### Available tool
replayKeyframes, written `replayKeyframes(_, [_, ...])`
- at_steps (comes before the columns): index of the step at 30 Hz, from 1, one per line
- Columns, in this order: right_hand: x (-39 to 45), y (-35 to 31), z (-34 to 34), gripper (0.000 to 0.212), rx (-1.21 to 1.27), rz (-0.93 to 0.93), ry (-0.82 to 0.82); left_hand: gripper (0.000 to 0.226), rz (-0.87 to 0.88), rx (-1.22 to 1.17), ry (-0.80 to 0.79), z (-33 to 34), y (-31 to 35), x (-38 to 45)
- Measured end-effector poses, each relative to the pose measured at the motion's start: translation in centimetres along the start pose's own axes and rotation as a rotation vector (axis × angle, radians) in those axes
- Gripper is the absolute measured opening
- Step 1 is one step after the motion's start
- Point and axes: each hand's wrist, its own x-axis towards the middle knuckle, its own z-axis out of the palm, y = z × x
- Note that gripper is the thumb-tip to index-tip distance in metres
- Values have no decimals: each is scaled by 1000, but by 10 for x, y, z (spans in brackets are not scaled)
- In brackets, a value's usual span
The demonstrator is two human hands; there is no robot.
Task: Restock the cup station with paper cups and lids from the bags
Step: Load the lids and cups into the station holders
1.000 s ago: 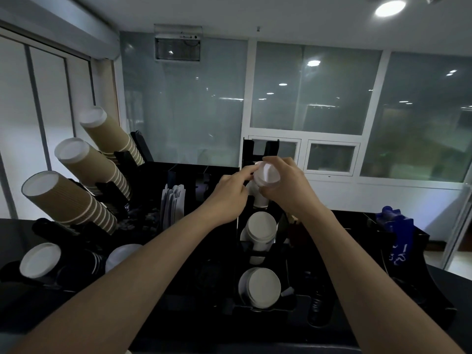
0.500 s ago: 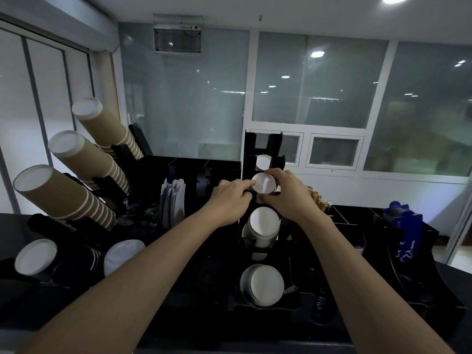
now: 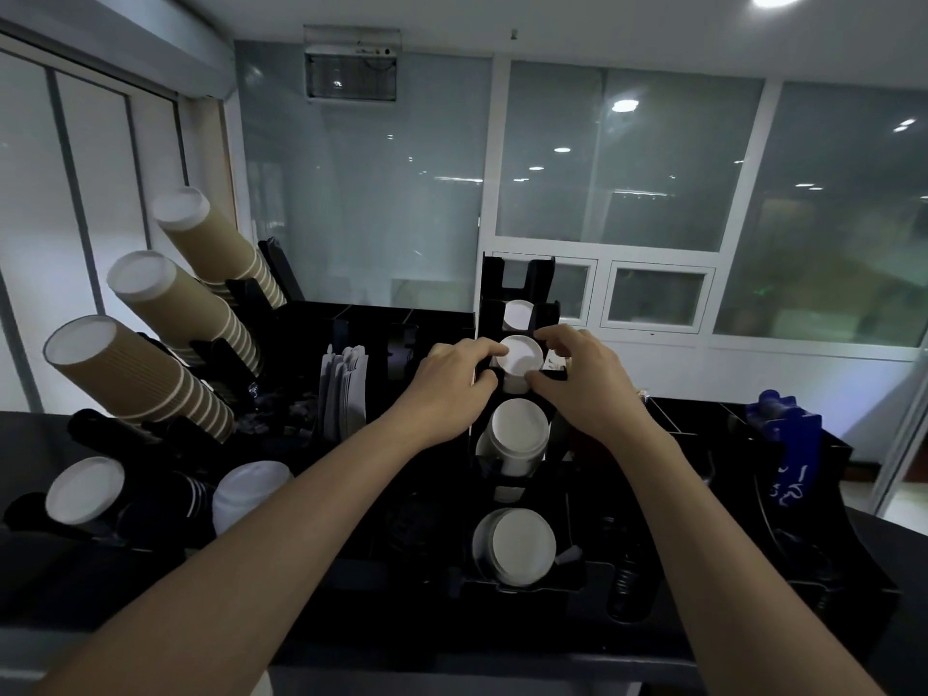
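A small stack of white lids [image 3: 522, 360] sits in the second slot from the top of the black lid rack [image 3: 489, 278]. My left hand [image 3: 452, 381] pinches its left side and my right hand [image 3: 577, 379] pinches its right side, fingers curled round it. More white lids fill the slot above [image 3: 517, 313] and two slots below [image 3: 517, 434], [image 3: 522, 545]. Three stacks of brown ribbed paper cups [image 3: 135, 379] lean out of a black holder on the left.
White lids [image 3: 83, 489] and a white stack [image 3: 248, 489] lie low at the left. Grey sleeves [image 3: 344, 389] stand in the black organiser. A blue bag [image 3: 788, 444] sits in the tray at the right. Glass panels rise behind the counter.
Both hands brought the lid stack down from above the rack and into its slot. The view tilted slightly downward.
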Motion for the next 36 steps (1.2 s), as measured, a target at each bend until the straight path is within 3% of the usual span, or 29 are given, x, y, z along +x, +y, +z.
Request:
replayKeyframes(15, [-90,-24,-17,38,161,-58,104,37,93,-76,65,-8,19,-86])
replayKeyframes(36, [-252,-29,41,31,498,53,-29,34,-27,-162,119,15,-27,-228])
